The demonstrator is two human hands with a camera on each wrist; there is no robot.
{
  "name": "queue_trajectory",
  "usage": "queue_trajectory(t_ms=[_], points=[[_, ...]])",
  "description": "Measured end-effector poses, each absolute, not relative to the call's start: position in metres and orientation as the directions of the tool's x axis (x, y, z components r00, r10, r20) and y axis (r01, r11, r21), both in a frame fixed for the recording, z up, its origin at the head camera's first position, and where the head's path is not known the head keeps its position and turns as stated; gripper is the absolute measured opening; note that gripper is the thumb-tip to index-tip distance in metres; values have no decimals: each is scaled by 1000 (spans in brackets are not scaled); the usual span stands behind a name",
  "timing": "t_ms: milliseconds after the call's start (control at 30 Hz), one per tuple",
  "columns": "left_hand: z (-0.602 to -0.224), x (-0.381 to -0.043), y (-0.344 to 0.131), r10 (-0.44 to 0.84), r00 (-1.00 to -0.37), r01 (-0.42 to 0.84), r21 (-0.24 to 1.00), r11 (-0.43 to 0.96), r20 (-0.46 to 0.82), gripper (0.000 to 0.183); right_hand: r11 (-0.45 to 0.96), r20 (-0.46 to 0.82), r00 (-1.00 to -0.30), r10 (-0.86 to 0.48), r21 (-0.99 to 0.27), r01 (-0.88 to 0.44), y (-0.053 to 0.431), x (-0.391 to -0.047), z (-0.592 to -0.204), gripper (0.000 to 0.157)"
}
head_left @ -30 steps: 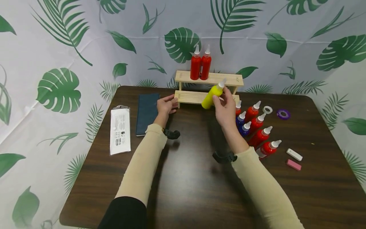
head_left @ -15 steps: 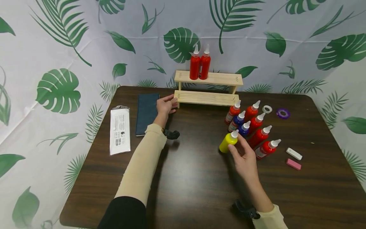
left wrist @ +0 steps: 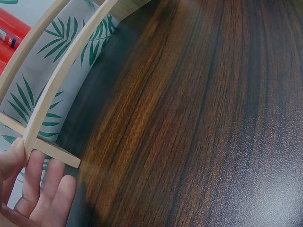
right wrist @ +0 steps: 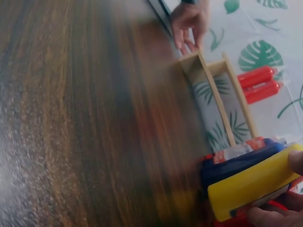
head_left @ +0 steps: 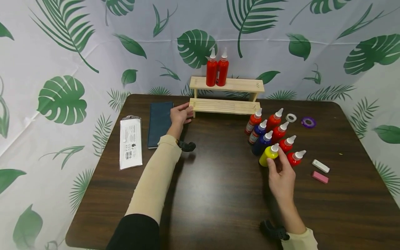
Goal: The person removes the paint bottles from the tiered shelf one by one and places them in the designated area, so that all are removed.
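Observation:
My right hand (head_left: 282, 178) grips a yellow squeeze bottle (head_left: 267, 157) with a white nozzle near its top. In the right wrist view the yellow bottle (right wrist: 255, 182) lies alongside a dark blue bottle (right wrist: 236, 163). Several red bottles (head_left: 253, 122) and two blue bottles (head_left: 258, 132) stand in a cluster around it. At the left end of a two-step wooden shelf (head_left: 225, 106), my left hand (head_left: 180, 115) pinches the lower board. Its thumb and fingers straddle the board's end (left wrist: 35, 125) in the left wrist view. Two red bottles (head_left: 217, 72) stand on the upper step.
Left of the shelf lies a dark blue notebook (head_left: 160, 123), with a white packaged item (head_left: 130, 142) beyond it. A white tape roll (head_left: 291, 118) and a purple tape roll (head_left: 308, 122) lie at the right, above a white block (head_left: 321, 166) and a pink eraser (head_left: 320, 177).
My right hand has brought the yellow bottle from in front of the shelf's lower step down and right to the bottle cluster. The left hand has stayed at the shelf end.

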State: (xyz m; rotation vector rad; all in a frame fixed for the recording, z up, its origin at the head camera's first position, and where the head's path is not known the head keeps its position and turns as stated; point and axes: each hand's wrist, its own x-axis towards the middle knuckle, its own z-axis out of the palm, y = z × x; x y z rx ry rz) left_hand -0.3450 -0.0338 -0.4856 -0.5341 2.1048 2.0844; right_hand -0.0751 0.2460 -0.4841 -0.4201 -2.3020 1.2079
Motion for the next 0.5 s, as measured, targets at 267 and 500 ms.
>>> queue_trajectory(t_ms=[267, 500], points=[[-483, -343, -33, -153, -934, -325, 945, -16, -324, 30, 557, 271, -828, 491, -829, 59, 245, -78, -488, 51], [-484, -344, -33, -168, -933, -322, 947, -7, -319, 30, 530, 279, -814, 510, -847, 42, 243, -78, -489, 53]])
